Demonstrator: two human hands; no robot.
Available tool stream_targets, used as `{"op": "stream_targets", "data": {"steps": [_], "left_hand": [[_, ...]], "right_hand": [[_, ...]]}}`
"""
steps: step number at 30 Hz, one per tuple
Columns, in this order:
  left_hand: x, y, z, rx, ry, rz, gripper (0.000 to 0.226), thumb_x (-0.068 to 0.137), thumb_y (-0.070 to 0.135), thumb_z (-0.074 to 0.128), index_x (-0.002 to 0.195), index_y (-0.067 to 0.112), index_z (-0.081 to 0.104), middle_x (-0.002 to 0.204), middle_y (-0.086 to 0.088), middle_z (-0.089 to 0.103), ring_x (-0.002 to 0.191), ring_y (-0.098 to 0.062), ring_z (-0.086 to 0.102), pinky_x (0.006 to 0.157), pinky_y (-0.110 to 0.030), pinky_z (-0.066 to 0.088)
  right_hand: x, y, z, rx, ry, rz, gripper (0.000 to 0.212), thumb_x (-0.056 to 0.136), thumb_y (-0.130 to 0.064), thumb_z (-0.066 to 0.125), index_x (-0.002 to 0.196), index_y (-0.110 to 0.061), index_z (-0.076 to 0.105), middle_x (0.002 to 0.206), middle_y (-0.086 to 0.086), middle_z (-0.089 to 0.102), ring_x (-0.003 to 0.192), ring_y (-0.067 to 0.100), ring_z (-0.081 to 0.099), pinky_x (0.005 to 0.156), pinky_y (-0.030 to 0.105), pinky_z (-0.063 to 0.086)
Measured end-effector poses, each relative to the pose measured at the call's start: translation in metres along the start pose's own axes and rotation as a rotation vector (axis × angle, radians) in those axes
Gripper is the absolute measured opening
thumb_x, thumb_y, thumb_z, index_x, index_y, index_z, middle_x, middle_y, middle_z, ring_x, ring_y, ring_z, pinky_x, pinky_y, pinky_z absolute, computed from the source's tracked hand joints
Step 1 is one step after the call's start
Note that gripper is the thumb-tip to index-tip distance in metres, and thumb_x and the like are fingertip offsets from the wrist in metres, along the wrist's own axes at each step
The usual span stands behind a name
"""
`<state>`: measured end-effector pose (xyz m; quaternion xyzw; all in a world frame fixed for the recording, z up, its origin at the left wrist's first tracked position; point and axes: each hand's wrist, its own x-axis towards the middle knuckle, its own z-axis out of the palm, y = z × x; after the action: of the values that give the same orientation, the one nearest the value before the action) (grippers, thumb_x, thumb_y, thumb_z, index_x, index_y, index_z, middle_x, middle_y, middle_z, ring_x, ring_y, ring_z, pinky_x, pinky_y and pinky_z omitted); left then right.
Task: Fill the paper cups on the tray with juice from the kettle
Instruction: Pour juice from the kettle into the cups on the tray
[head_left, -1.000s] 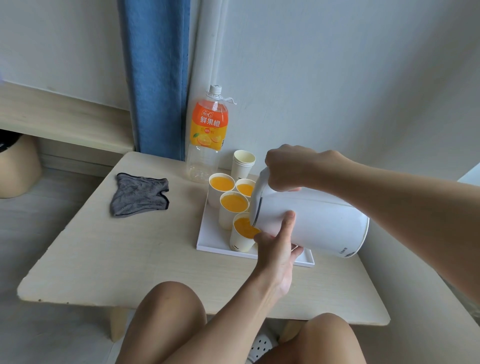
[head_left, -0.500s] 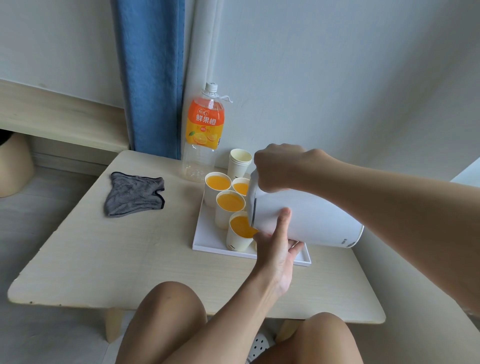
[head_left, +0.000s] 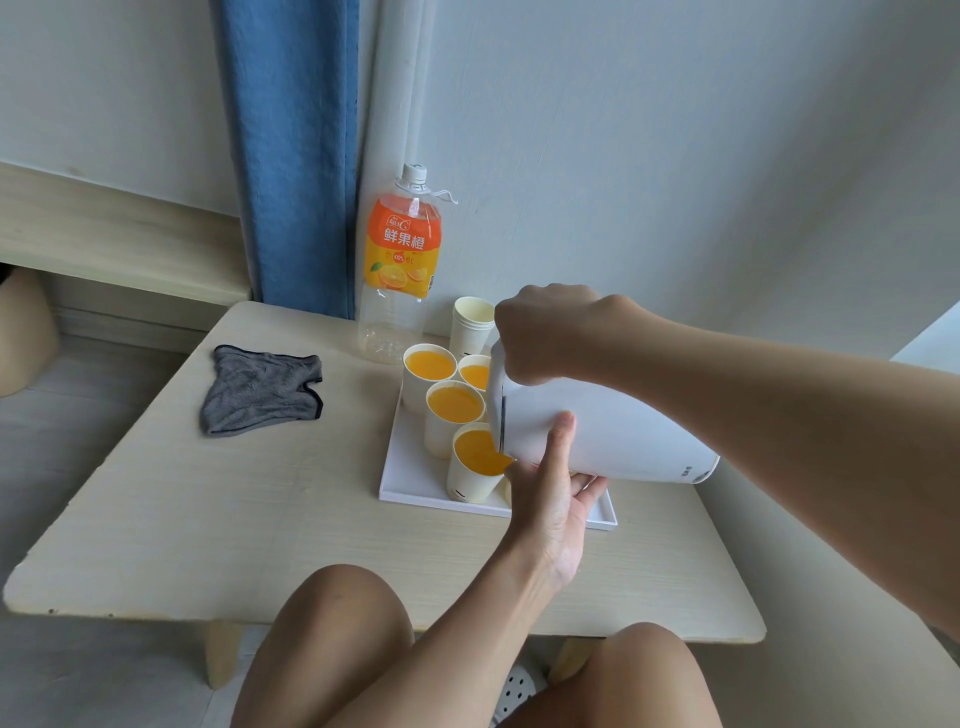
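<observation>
Above the tray (head_left: 413, 470), right grip (head_left: 550, 332) clenches smooth white kettle (head_left: 628, 431), left grip (head_left: 550, 501) flat underneath.

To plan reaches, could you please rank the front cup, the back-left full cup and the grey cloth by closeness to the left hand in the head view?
From the left hand:
1. front cup, just left of it on the tray.
2. back-left full cup, tray's far corner.
3. grey cloth, off the tray, far left.
</observation>
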<state>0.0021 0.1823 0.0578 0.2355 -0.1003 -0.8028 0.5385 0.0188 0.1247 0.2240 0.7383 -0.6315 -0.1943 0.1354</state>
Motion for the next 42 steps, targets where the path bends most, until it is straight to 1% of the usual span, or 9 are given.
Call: {"op": "stream_targets", "data": {"steps": [4,10,14,19,23,27,31,39,42], "left_hand": [[-0.0007,0.0005,0.0003,0.002,-0.004,-0.003,0.056,0.093,0.027,0.074,0.144,0.018,0.052,0.130,-0.014,0.070,0.118,-0.031,0.070,0.097,-0.047,0.059],[0.0007,0.0005,-0.0011,-0.003,-0.008,0.000,0.058,0.092,0.028,0.075,0.145,0.019,0.052,0.130,-0.015,0.070,0.119,-0.032,0.070,0.098,-0.048,0.059],[0.0006,0.0019,-0.0006,-0.012,-0.007,-0.003,0.063,0.088,0.031,0.078,0.144,0.017,0.053,0.130,-0.016,0.070,0.119,-0.032,0.069,0.097,-0.047,0.060],[0.0001,0.0050,0.0013,-0.023,-0.002,-0.002,0.055,0.092,0.027,0.074,0.143,0.017,0.054,0.130,-0.015,0.070,0.117,-0.031,0.070,0.097,-0.047,0.059],[-0.0005,0.0065,0.0015,-0.029,-0.001,-0.006,0.055,0.092,0.027,0.074,0.143,0.016,0.055,0.130,-0.015,0.070,0.117,-0.031,0.070,0.098,-0.047,0.059],[-0.0004,0.0068,0.0027,-0.022,0.001,-0.008,0.050,0.095,0.026,0.072,0.141,0.015,0.057,0.129,-0.015,0.071,0.117,-0.031,0.071,0.099,-0.047,0.058],[0.0006,0.0063,0.0019,-0.015,0.000,-0.009,0.052,0.094,0.026,0.073,0.142,0.016,0.056,0.131,-0.015,0.070,0.118,-0.031,0.070,0.100,-0.049,0.058],[0.0026,0.0073,-0.0010,0.023,-0.011,-0.024,0.047,0.096,0.024,0.071,0.140,0.013,0.058,0.129,-0.016,0.071,0.117,-0.032,0.070,0.106,-0.053,0.053],[0.0031,0.0089,-0.0012,0.036,-0.018,-0.024,0.043,0.096,0.022,0.070,0.138,0.013,0.060,0.128,-0.016,0.072,0.116,-0.032,0.071,0.106,-0.053,0.053]], "right_hand": [[0.0001,0.0000,0.0000,0.005,0.000,-0.004,0.024,0.090,-0.016,0.053,0.069,-0.014,0.042,0.072,0.002,0.047,0.056,0.015,0.043,0.047,0.023,0.029],[-0.0014,-0.0015,-0.0022,0.011,-0.003,-0.016,0.008,0.089,-0.013,0.053,0.082,-0.011,0.050,0.071,0.003,0.045,0.056,0.015,0.042,0.047,0.024,0.030],[-0.0017,-0.0032,-0.0040,0.005,-0.002,-0.027,0.008,0.088,-0.013,0.054,0.084,-0.010,0.049,0.071,0.003,0.046,0.056,0.015,0.042,0.047,0.024,0.030],[0.0002,-0.0040,-0.0049,0.006,0.006,-0.033,0.005,0.089,-0.015,0.055,0.089,-0.010,0.052,0.072,0.003,0.047,0.056,0.015,0.043,0.047,0.023,0.031],[0.0014,-0.0048,-0.0046,0.002,0.011,-0.035,0.006,0.089,-0.015,0.055,0.088,-0.010,0.053,0.071,0.003,0.047,0.056,0.015,0.043,0.048,0.023,0.030],[0.0014,-0.0032,-0.0045,0.003,0.018,-0.032,0.007,0.090,-0.016,0.055,0.093,-0.010,0.054,0.072,0.003,0.047,0.056,0.015,0.043,0.047,0.023,0.030],[0.0017,-0.0019,-0.0028,0.008,0.022,-0.024,0.009,0.090,-0.017,0.055,0.096,-0.010,0.057,0.073,0.003,0.048,0.056,0.015,0.044,0.047,0.023,0.030],[-0.0013,0.0011,-0.0020,0.043,0.022,0.004,0.003,0.087,-0.013,0.055,0.087,-0.011,0.053,0.072,0.003,0.047,0.057,0.016,0.044,0.051,0.023,0.035],[-0.0031,0.0028,-0.0008,0.060,0.029,0.013,0.002,0.086,-0.013,0.055,0.087,-0.012,0.053,0.072,0.003,0.047,0.057,0.017,0.044,0.053,0.024,0.037]]}}
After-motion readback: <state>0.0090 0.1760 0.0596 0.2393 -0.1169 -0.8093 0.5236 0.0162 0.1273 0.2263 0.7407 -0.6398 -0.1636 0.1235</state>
